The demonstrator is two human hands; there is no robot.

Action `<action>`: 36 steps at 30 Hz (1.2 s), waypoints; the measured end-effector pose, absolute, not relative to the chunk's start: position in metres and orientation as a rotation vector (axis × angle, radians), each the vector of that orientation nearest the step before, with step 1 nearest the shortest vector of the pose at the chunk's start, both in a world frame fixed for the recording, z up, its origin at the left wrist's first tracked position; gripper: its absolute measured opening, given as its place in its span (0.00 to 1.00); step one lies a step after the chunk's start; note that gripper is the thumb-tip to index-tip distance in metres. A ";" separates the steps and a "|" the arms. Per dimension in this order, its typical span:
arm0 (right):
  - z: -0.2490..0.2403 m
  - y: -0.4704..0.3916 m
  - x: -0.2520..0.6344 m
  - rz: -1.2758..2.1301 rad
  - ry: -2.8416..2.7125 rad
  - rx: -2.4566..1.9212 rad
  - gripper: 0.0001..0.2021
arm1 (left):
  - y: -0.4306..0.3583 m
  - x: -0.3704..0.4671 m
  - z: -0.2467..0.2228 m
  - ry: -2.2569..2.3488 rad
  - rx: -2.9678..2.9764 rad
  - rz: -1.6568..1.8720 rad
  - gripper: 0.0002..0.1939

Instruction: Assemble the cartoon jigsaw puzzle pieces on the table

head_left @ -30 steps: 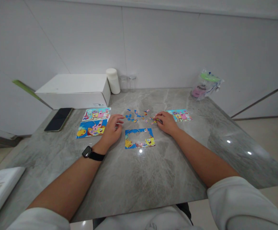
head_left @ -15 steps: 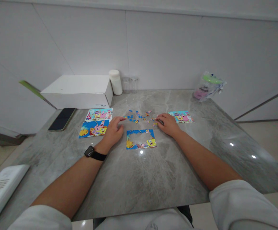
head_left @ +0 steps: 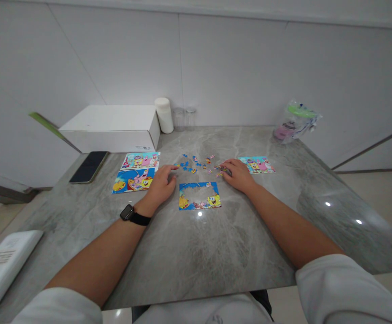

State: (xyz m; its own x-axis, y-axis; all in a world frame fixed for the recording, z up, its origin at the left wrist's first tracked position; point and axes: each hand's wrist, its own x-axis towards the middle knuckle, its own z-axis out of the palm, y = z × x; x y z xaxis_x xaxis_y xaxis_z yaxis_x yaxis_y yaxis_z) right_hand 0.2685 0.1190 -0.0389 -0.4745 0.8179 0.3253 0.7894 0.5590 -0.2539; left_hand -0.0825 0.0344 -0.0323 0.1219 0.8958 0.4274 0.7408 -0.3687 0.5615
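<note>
A jigsaw puzzle (head_left: 200,205) lies flat in front of me, its blue and yellow border joined around a bare middle. Several loose puzzle pieces (head_left: 195,163) are scattered just beyond it. My left hand (head_left: 162,183), with a black watch on the wrist, rests left of the puzzle. Its index finger reaches the leftmost loose pieces, the thumb stands apart, and nothing is held. On the right, my right hand (head_left: 239,175) lies on the table with bent fingers and a gap between thumb and fingers. Its fingertips touch or nearly touch loose pieces at the right of the scatter.
Two picture cards (head_left: 135,181) lie at the left, near a phone (head_left: 89,167). Another picture card (head_left: 259,165) is beyond my right hand. Behind stand a white box (head_left: 110,130), a white bottle (head_left: 164,116) and two glasses (head_left: 184,119). A bagged cup (head_left: 293,122) stands back right.
The whole view has shifted very slightly. Both hands and the puzzle pieces stay almost where they were.
</note>
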 end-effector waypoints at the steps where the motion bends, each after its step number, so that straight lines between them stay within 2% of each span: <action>1: -0.038 0.119 0.268 0.102 -2.385 -1.297 0.17 | 0.034 -0.082 -0.033 1.624 2.199 1.070 0.18; 18: -0.022 0.119 0.253 0.049 -2.389 -1.250 0.15 | 0.033 -0.079 -0.031 1.575 2.287 0.977 0.18; 26: 0.005 0.152 0.212 0.047 -2.416 -1.642 0.12 | 0.034 -0.079 -0.033 1.579 2.263 0.983 0.18; 31: -0.004 0.160 0.191 0.095 -2.363 -1.788 0.14 | 0.033 -0.078 -0.033 1.576 2.250 0.976 0.19; 36: -0.013 0.159 0.195 0.140 -2.368 -1.743 0.10 | 0.033 -0.079 -0.035 1.576 2.265 0.988 0.18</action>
